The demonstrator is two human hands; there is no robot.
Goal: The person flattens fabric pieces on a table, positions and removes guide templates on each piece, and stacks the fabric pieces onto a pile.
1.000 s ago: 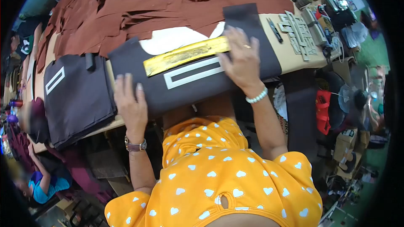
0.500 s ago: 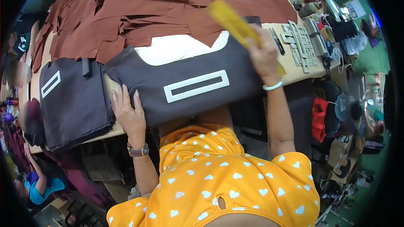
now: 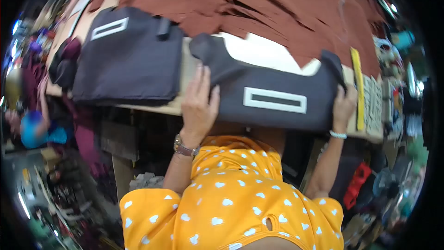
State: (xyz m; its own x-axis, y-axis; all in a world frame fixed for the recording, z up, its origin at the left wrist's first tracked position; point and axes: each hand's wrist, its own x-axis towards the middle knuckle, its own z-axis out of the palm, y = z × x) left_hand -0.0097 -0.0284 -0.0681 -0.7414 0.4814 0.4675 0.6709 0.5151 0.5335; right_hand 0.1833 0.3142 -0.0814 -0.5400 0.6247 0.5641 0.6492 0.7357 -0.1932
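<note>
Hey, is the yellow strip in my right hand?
No, the yellow strip lies to the right of your right hand, which is at the edge of the dark fabric.

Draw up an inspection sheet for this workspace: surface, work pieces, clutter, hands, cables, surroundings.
Surface: pale table, largely covered by brown cloth.
Work pieces: dark cloth with a white frame on it, at the near edge.
Clutter: dark stack at left; yellow strip beside pale templates at right.
Left hand: open, at the dark cloth's left end.
Right hand: at its right end; grip unclear.
Cables: nothing seen clearly; right edge blurred.
Surroundings: person in blue at left, red object at right.
</note>
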